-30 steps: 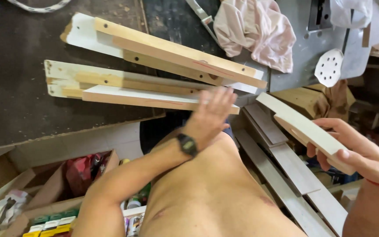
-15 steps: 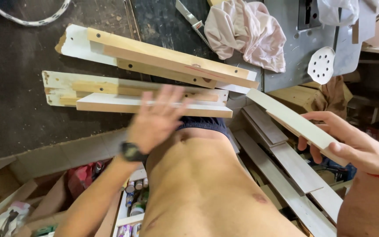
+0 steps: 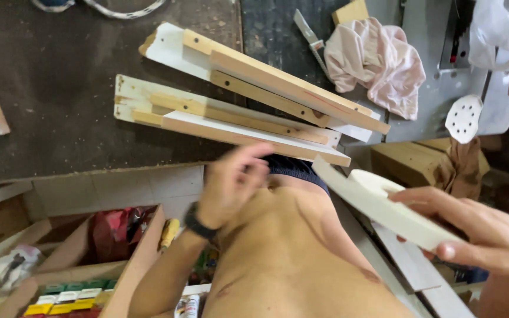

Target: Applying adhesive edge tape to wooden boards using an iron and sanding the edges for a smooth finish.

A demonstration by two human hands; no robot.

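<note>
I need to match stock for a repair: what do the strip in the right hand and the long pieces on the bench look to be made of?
The strip in the right hand looks like wood or board painted matt white; no grain shows, so I cannot be sure. The long pieces on the bench look like bare pale wood battens with visible grain, fixed on white-faced boards.

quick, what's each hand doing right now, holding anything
Left hand: blurred, fingers loosely curled, holding nothing, just below the stacked wood strips.
Right hand: closed on a white wooden piece.
</note>
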